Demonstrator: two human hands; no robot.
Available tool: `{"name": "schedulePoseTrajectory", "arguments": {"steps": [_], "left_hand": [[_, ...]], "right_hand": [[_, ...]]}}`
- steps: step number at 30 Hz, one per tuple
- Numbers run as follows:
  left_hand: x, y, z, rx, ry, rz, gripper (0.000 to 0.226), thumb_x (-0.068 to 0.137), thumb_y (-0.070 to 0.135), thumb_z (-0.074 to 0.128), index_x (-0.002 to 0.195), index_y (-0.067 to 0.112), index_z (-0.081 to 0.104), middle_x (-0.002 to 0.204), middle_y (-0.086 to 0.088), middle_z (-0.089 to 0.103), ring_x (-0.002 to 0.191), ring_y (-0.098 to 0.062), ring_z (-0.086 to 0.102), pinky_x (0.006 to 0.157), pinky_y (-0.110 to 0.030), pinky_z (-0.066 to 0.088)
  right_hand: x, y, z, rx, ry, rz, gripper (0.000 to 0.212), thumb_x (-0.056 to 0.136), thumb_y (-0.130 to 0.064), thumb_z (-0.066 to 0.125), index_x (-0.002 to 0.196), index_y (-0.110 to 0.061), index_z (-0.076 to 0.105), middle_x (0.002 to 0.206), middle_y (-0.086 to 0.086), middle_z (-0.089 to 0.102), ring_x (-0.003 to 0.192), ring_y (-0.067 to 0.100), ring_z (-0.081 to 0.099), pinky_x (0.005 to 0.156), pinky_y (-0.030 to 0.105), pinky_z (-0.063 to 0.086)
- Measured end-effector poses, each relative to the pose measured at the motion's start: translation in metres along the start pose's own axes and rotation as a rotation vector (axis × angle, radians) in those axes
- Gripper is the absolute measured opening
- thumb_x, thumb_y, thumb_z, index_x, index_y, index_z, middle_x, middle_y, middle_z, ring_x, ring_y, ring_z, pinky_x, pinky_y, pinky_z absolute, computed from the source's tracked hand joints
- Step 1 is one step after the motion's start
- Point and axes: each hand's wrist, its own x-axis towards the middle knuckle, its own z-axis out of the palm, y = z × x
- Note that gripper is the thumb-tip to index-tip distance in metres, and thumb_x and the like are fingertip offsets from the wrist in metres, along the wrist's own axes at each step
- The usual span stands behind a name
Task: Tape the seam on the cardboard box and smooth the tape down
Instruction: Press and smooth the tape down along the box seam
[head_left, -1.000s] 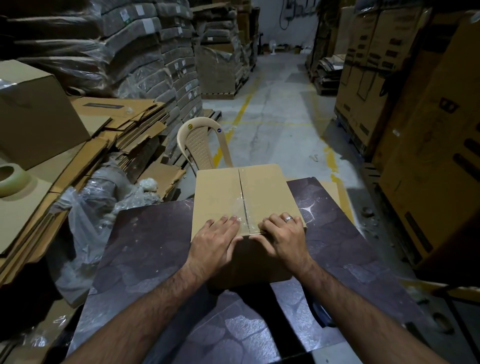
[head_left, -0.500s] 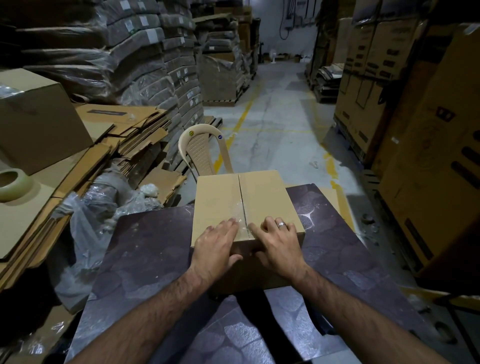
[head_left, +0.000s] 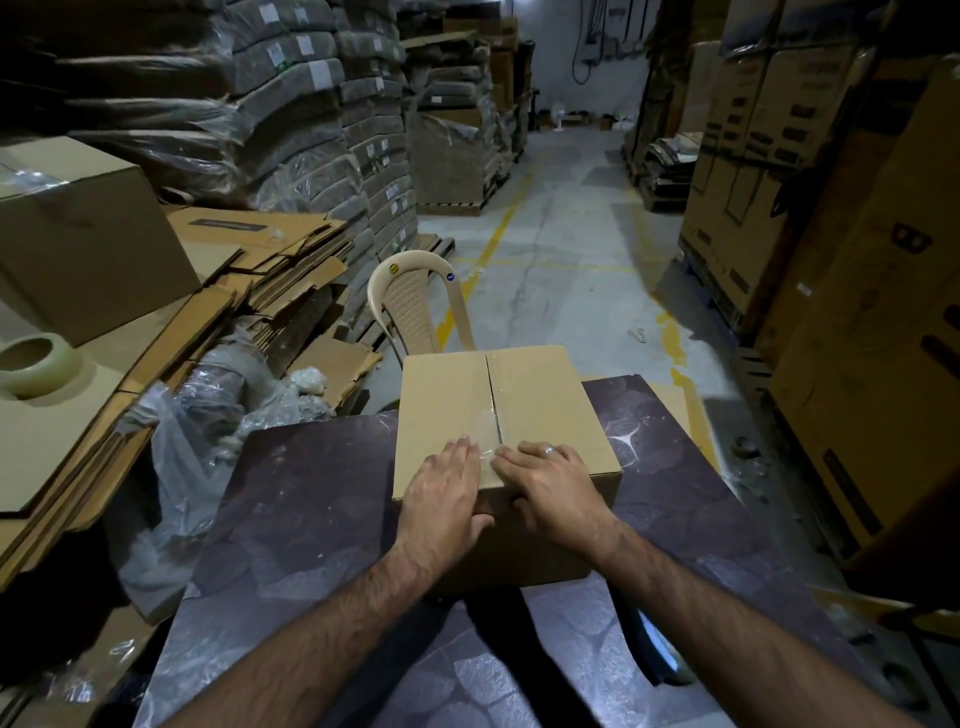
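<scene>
Cardboard lies everywhere on the left: a closed carton (head_left: 78, 228) sits on stacked flat sheets (head_left: 249, 270), and a tape roll (head_left: 31, 364) rests on a sheet near the left edge, well apart from the work. Crumpled plastic wrap (head_left: 208, 426) hangs between those sheets and the dark table (head_left: 291, 509). Behind the table stands a beige chair (head_left: 410, 306), its back just beyond the box (head_left: 498, 405).

That box sits on the far middle of the table, flaps closed, with clear tape (head_left: 491, 415) running along the centre seam from the far edge to the near one; how far it continues down the front face I cannot tell, since the hands cover that part. The left hand (head_left: 447, 493) lies flat, fingers together, on the near top edge just left of the seam, its thumb wrapped over the front face. The right hand (head_left: 550, 488), a ring (head_left: 548, 450) on one finger, presses flat just right of the seam, fingers slightly spread, fingertips touching the tape. Neither hand grasps anything; both push down on the lid. Tall stacked cartons (head_left: 831, 208) line the right side of the aisle.
</scene>
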Motion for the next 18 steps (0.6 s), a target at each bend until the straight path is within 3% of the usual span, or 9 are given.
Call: {"name": "schedulePoseTrajectory", "arguments": {"steps": [2,5,8,13,18], "left_hand": [[0.0,-0.002,-0.001,0.001,-0.006,0.01,0.09,0.088,0.051,0.057,0.151,0.008,0.009,0.16,-0.012,0.013,0.148,-0.024,0.013,0.12,-0.036,0.011],[-0.001,-0.004,-0.002,-0.005,-0.002,0.026,0.09,0.089,0.049,0.057,0.151,0.008,0.008,0.16,-0.012,0.012,0.148,-0.024,0.012,0.12,-0.036,0.01],[-0.002,-0.004,0.0,-0.004,0.002,0.03,0.09,0.09,0.049,0.055,0.152,0.007,0.006,0.161,-0.012,0.012,0.148,-0.025,0.012,0.12,-0.036,0.01],[0.0,-0.005,-0.002,-0.002,-0.012,0.022,0.09,0.089,0.052,0.055,0.152,0.009,0.007,0.16,-0.012,0.012,0.148,-0.024,0.012,0.12,-0.036,0.01],[0.0,-0.002,-0.003,0.014,-0.031,0.022,0.09,0.089,0.052,0.055,0.152,0.008,0.006,0.16,-0.012,0.012,0.148,-0.025,0.012,0.12,-0.037,0.01]], "right_hand": [[0.016,-0.001,-0.008,-0.074,-0.139,0.002,0.077,0.082,-0.024,0.066,0.148,-0.019,0.025,0.158,-0.002,0.022,0.142,0.022,0.025,0.108,0.046,0.028],[0.02,-0.005,-0.009,-0.11,-0.206,0.03,0.085,0.084,-0.028,0.065,0.15,-0.014,0.014,0.161,0.003,0.011,0.145,0.024,0.017,0.112,0.047,0.023],[0.013,-0.005,-0.003,-0.134,-0.183,0.038,0.087,0.083,-0.029,0.065,0.151,-0.015,0.013,0.161,0.003,0.011,0.144,0.025,0.018,0.111,0.047,0.024],[0.033,-0.001,-0.016,-0.155,-0.294,0.023,0.1,0.076,-0.036,0.074,0.151,-0.016,0.011,0.161,0.001,0.009,0.143,0.028,0.019,0.109,0.05,0.027],[0.012,-0.001,-0.017,-0.08,-0.228,0.018,0.078,0.082,-0.022,0.066,0.148,-0.025,0.025,0.159,-0.007,0.019,0.136,0.025,0.031,0.104,0.043,0.033]]}}
